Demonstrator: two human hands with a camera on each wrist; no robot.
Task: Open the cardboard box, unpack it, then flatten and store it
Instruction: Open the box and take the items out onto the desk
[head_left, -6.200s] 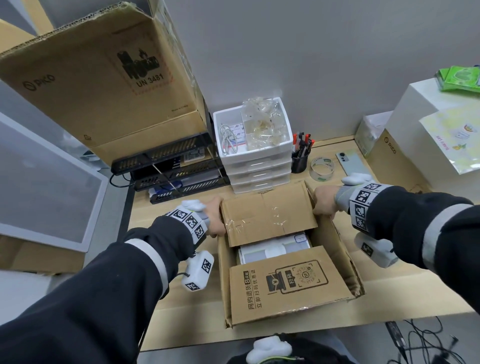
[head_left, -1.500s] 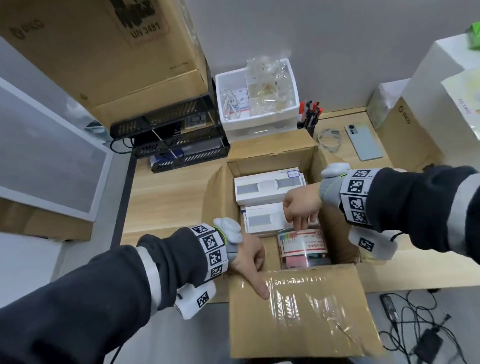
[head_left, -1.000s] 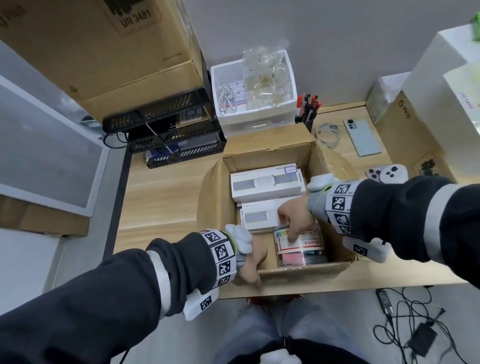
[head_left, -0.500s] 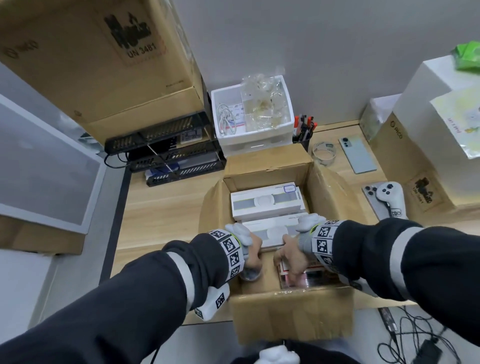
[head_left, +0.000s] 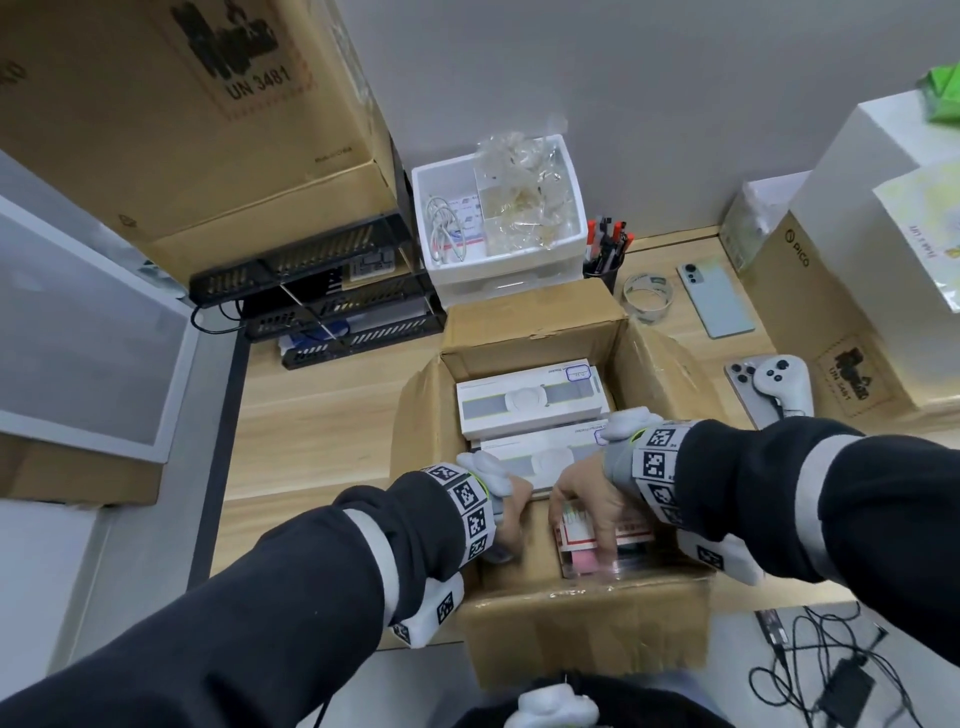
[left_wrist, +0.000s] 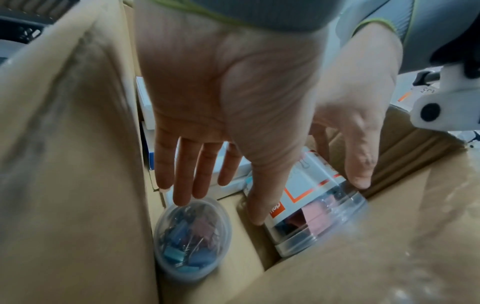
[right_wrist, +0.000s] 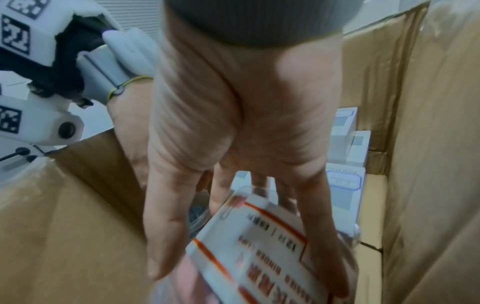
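The open cardboard box (head_left: 582, 639) stands at the desk's near edge with its flaps folded out. Two white product boxes (head_left: 530, 400) lie in its far half. Both hands are down in the near half. My left hand (head_left: 511, 512) hovers with straight fingers (left_wrist: 182, 185) whose tips reach the lid of a small round clear tub of binder clips (left_wrist: 192, 236). My right hand (head_left: 587, 499) grips a clear jar of clips with a white and orange label (right_wrist: 259, 246), thumb on one side and fingers on the other; the jar (left_wrist: 311, 218) is tilted and blurred.
Behind the box are a white drawer unit (head_left: 498, 208), a pen cup (head_left: 605, 254) and black trays (head_left: 322, 306). To the right lie a tape roll (head_left: 647, 296), a phone (head_left: 717, 299), a white controller (head_left: 779, 384) and a brown carton (head_left: 810, 312). Bare wood (head_left: 322, 426) shows on the left.
Since the earliest frame, the box flaps have been opened. Over the last second both hands went down into the near half, the right taking hold of the jar and the left reaching the tub.
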